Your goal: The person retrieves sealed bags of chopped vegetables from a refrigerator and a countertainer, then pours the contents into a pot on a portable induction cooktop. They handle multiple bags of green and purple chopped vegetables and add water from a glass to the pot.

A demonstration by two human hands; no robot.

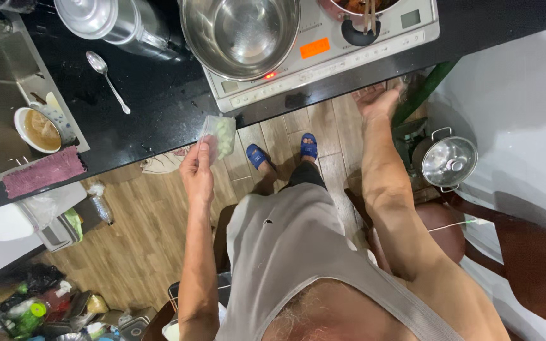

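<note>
**Left Hand Gripping a Bag of Pale Pieces at the Counter Edge**

The left hand was closed on a small clear plastic bag, pinching its lower corner between thumb and fingers. The bag held several pale green-white rounded pieces; their exact count could not be told. It hung over the front edge of the black counter, at 12 o'clock from the hand.

The right hand was empty, its fingers spread wide and palm turned up, just beside the counter edge below the induction cooktop. It touched nothing that could be seen.

At 12 o'clock from the bag, one empty steel bowl sat on the cooktop. At 1 o'clock stood one pot of reddish food with two sticks resting in it. At 10 o'clock lay one metal spoon, and beyond it one steel lid.

At 9 o'clock, one cup of brown liquid sat in the sink, with one purple cloth on the rim.

At 3 o'clock, one lidded steel pot stood on a lower surface. Two blue slippers showed on the wooden floor.
</note>
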